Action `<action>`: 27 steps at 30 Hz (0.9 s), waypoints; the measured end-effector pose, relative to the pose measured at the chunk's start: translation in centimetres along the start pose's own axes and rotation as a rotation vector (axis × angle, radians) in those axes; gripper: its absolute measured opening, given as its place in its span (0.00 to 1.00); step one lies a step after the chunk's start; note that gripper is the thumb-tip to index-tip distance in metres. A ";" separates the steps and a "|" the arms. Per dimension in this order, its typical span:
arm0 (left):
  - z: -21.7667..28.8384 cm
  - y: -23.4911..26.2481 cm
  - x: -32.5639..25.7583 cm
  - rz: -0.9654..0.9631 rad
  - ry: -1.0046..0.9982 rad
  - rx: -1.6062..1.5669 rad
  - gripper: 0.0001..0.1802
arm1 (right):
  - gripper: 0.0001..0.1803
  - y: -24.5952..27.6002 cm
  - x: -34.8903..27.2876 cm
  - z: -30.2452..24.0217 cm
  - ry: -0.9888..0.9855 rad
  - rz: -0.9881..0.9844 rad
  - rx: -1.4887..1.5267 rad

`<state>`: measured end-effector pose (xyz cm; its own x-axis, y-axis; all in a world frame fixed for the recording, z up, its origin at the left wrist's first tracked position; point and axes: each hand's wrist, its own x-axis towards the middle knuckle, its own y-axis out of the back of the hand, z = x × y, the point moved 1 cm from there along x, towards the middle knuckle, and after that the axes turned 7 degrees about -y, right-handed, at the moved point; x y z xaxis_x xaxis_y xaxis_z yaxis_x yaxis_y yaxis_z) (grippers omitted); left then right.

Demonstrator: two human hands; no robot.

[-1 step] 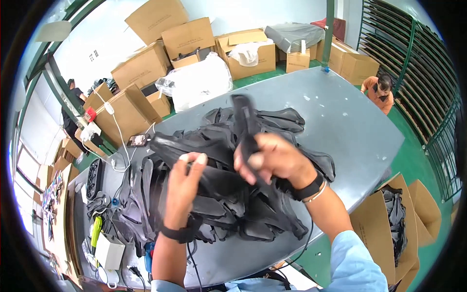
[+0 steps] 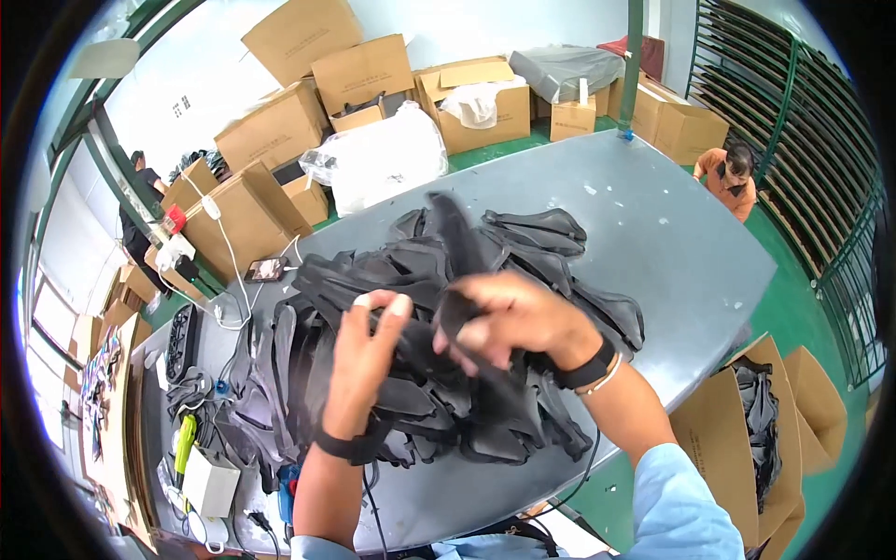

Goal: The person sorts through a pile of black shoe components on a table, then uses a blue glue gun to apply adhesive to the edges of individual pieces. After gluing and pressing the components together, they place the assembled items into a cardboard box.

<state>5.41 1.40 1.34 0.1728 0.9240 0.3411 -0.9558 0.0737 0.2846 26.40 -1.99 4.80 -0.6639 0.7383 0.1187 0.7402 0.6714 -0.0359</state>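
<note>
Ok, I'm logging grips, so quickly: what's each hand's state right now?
Left hand: half-curled; whether it holds anything cannot be told.
Right hand: closed on a blurred black piece.

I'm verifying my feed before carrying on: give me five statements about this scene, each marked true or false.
1. The right hand grips a long, dark-grey, flexible-looking piece. True.
2. The black rectangular smartphone lies right of the heaped dark-grey pieces. False: the smartphone lies at the upper left of the heaped pieces.
3. A slim yellow-green object lies beside a white box. True.
4. The open brown cardboard carton at right is empty. False: dark pieces lie inside the carton.
5. A black band circles each wrist. True.
</note>
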 end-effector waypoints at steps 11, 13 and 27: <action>-0.1 -1.4 2.1 -0.045 0.026 -0.217 0.24 | 0.08 -6.4 2.3 -0.9 0.305 -0.707 -0.289; -0.3 -0.3 1.9 0.081 0.182 -0.293 0.14 | 0.09 -5.7 1.5 -2.6 0.480 -0.639 -0.265; -6.6 13.8 3.9 0.371 0.035 -0.705 0.14 | 0.21 6.7 6.7 6.6 0.178 0.554 0.133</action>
<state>-8.71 8.55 0.68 -0.1829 0.9451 0.2709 -0.8765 -0.0319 -0.4803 26.23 7.91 -1.15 -0.1462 0.9666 0.2105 0.9439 0.2000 -0.2628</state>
